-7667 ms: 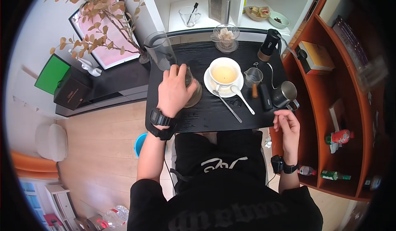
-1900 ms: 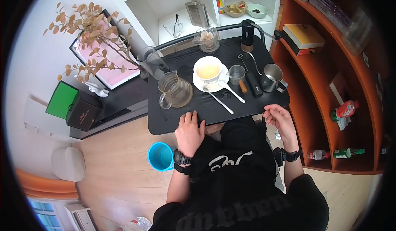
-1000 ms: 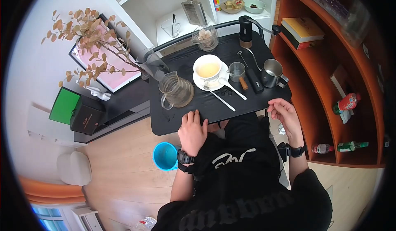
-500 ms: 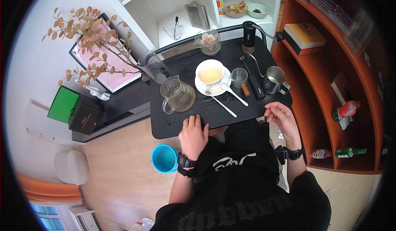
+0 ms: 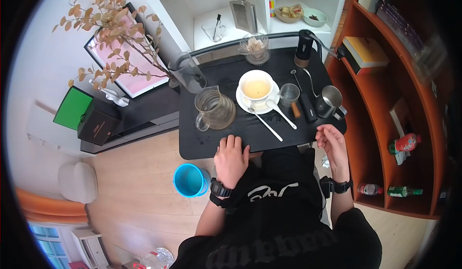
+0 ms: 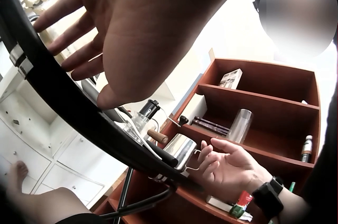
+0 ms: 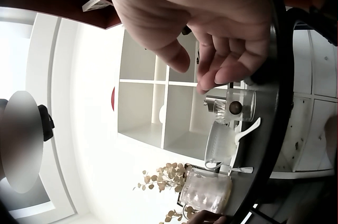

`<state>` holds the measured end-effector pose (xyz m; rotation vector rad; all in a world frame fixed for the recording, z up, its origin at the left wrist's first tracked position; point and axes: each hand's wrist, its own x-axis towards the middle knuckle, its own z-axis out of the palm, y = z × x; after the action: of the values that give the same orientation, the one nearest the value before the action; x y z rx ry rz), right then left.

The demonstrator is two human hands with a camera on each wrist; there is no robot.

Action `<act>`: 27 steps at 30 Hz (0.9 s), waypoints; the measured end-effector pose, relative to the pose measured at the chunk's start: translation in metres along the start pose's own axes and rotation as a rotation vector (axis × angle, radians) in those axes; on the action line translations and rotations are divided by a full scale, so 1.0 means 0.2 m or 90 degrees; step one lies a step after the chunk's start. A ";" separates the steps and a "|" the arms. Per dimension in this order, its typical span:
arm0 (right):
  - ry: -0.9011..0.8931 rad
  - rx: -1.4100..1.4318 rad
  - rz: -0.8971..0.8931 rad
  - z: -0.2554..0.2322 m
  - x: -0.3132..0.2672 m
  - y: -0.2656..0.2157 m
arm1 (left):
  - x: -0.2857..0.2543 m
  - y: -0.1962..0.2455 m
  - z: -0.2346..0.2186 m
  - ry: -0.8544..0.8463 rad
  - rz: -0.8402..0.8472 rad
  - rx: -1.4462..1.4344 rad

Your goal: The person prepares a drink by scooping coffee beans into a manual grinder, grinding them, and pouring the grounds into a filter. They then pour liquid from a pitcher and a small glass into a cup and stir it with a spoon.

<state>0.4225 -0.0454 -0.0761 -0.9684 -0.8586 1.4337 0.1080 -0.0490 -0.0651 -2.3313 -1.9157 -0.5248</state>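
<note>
My left hand rests on the front edge of the black table, its fingers lying straight and holding nothing. Just beyond it stands a ribbed glass carafe. At the right front corner hovers my right hand, fingers loosely bent; nothing is between them in the right wrist view. A steel milk pitcher is closest to that hand. Mid-table, a white cup of pale yellow liquid sits on a saucer. A long spoon and a white soup spoon lean on the saucer.
Right of the cup are a small glass jug with a wooden handle and a black milk frother. Behind stand a hand coffee grinder, a glass dripper with filter paper, and a tall glass. A blue bucket is on the floor.
About eight seconds ago the left hand was on the carafe; it has since let go and come back to the table edge. Over the last second only the head view shifts; both hands stay.
</note>
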 end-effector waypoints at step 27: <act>0.017 -0.021 -0.034 0.09 0.06 0.04 | -0.01 0.01 0.01 -0.047 -0.005 0.002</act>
<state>0.4033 -0.0333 -0.0784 -0.9795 -0.8841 1.3616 0.1097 -0.0503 -0.0668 -2.3736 -1.9565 -0.4421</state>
